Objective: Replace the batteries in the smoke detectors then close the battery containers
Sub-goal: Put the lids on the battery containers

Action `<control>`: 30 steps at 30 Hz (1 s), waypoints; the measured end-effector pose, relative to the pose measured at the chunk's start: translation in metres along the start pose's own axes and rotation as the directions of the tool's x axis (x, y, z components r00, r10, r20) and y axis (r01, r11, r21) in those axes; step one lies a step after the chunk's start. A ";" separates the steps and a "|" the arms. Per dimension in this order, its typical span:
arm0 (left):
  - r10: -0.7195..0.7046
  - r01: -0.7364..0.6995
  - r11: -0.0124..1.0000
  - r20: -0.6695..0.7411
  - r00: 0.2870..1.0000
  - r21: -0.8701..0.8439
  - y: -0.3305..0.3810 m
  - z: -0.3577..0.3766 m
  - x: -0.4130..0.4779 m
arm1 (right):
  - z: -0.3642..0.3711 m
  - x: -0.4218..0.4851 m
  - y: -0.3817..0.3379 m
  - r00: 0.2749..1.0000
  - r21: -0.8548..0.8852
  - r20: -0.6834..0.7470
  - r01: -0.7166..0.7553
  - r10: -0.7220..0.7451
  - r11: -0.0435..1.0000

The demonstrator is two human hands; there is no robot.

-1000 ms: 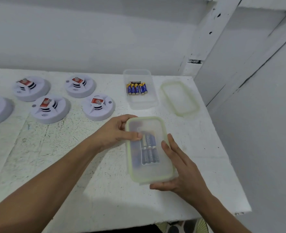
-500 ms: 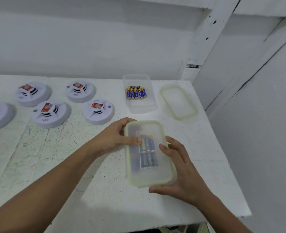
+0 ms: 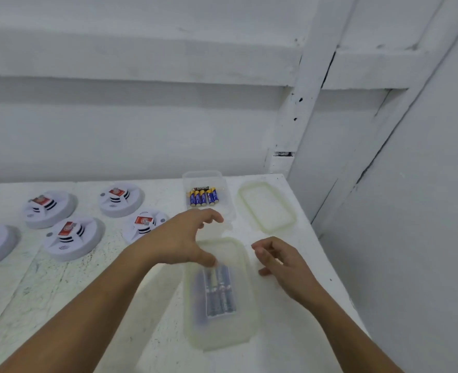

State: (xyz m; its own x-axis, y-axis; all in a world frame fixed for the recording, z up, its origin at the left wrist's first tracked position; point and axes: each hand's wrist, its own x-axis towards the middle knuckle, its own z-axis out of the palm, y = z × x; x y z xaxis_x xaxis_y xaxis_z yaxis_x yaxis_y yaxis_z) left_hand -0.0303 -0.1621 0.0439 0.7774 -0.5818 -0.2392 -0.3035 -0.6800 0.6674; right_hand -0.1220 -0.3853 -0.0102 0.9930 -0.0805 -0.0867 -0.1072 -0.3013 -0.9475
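A lidded translucent container (image 3: pixel 222 327) with blue batteries (image 3: pixel 219 292) inside lies flat on the white table near me. My left hand (image 3: pixel 179 240) hovers over its far end with fingers spread, and the thumb tip touches the lid. My right hand (image 3: pixel 279 262) floats just right of the container with fingers loosely curled, holding nothing. Farther back stands an open clear container (image 3: pixel 203 175) holding a row of blue and yellow batteries (image 3: pixel 203 196). Its loose lid (image 3: pixel 267 207) lies to the right. Several white smoke detectors (image 3: pixel 72 238) with red batteries showing sit at the left.
The table (image 3: pixel 88 305) ends close on the right at an edge (image 3: pixel 330 265) beside a white wall. A white post (image 3: pixel 297 103) rises behind the far right corner. One detector (image 3: pixel 144 224) sits partly behind my left wrist.
Both hands have let go of the lidded container. The left hand has lifted toward its far end and the right hand has pulled away to the right. The view has tilted up.
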 end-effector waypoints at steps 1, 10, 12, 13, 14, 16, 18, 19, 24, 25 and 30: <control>0.043 -0.042 0.998 -0.027 0.999 0.053 0.012 0.000 0.005 | -0.005 0.008 0.001 0.999 -0.034 -0.039 -0.016 0.015 0.999; -0.153 0.121 0.918 0.056 0.987 0.379 0.081 0.044 0.102 | -0.053 0.077 0.021 0.877 -0.329 -0.474 -0.261 0.080 0.908; -0.220 0.173 0.885 0.061 0.974 0.431 0.088 0.056 0.115 | -0.058 0.090 0.023 0.868 -0.378 -0.483 -0.324 0.114 0.867; -0.241 0.195 0.873 0.048 0.969 0.448 0.088 0.062 0.120 | -0.059 0.096 0.023 0.871 -0.410 -0.469 -0.365 0.150 0.836; -0.259 0.219 0.860 0.026 0.965 0.461 0.088 0.068 0.127 | -0.061 0.102 0.022 0.872 -0.442 -0.454 -0.398 0.182 0.804; -0.335 0.302 0.852 0.001 0.942 0.428 0.084 0.077 0.137 | -0.063 0.111 0.020 0.870 -0.500 -0.438 -0.445 0.226 0.743; -0.398 0.363 0.845 0.008 0.917 0.393 0.083 0.083 0.141 | -0.066 0.115 0.018 0.865 -0.527 -0.431 -0.473 0.258 0.706; -0.410 0.377 0.844 0.006 0.912 0.381 0.083 0.085 0.142 | -0.069 0.117 0.017 0.864 -0.528 -0.428 -0.479 0.267 0.702; -0.343 0.300 0.888 0.067 0.937 0.347 0.086 0.087 0.148 | -0.089 0.121 0.024 0.841 -0.308 -0.404 -0.496 0.360 0.812; -0.324 0.280 0.901 0.086 0.942 0.332 0.087 0.086 0.149 | -0.094 0.119 0.024 0.838 -0.211 -0.395 -0.481 0.376 0.851; -0.256 0.238 0.951 0.070 0.964 0.197 0.091 0.087 0.148 | -0.115 0.113 0.020 0.819 -0.012 -0.442 -0.412 0.365 0.911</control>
State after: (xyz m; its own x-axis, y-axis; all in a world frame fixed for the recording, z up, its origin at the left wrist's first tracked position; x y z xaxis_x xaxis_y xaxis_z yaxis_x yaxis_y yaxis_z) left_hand 0.0090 -0.3489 0.0079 0.7888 -0.4183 -0.4504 -0.2122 -0.8730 0.4392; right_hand -0.0174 -0.5095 -0.0037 0.7522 -0.5961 -0.2808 -0.5077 -0.2527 -0.8236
